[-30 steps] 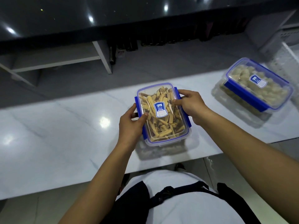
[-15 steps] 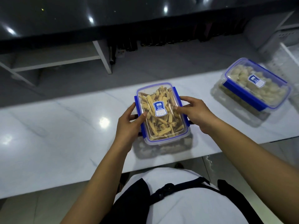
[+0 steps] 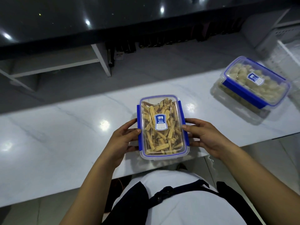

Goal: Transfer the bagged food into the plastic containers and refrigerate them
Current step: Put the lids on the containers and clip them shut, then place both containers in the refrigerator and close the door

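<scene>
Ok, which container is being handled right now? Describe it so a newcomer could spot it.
On the white marble counter, look at its near edge. The clear rectangular plastic container with blue clips sits between the left hand and right hand. It holds yellow-brown sticks; the other container, far right, holds pale lumps.

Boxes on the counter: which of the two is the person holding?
The near box of yellow-brown sticks, gripped by the left hand and right hand at its blue side clips. The box of pale pieces sits untouched, far right.

kitchen: marble counter (image 3: pixel 65 143), food containers (image 3: pixel 162 125)
</scene>
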The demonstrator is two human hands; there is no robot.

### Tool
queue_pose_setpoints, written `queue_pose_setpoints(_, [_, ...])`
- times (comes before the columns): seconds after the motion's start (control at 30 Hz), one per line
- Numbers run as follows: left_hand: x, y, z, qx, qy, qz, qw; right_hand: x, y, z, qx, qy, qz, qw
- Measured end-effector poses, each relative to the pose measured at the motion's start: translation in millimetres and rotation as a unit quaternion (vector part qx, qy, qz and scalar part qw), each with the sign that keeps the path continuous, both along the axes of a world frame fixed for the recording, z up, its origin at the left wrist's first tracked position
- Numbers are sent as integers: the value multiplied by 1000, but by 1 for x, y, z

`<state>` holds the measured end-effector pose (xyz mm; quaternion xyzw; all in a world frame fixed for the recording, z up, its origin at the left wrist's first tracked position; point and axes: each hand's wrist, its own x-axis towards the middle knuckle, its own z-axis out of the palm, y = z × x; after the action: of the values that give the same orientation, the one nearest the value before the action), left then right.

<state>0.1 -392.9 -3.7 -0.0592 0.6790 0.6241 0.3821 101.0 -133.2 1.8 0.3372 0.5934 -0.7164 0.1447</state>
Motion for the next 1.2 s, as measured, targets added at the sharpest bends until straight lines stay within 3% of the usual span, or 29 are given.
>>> queue_pose_setpoints(0.4, [12,-9,-6,12,3,2,1000,4,-31,4,45,-12,-66,997])
queue_pose_setpoints(0.67, [15,-12,-9,35,24,-63,997,37,-78,9,-16,18,-175,984])
queue_pose_setpoints(0.93, [32,35,24,114,13,-182,977,113,-69,42,-34,124,-284,950])
queue_pose_setpoints(1.2, [90,131,57,123,18,-280,952,205,-13,67,-71,181,-399,896])
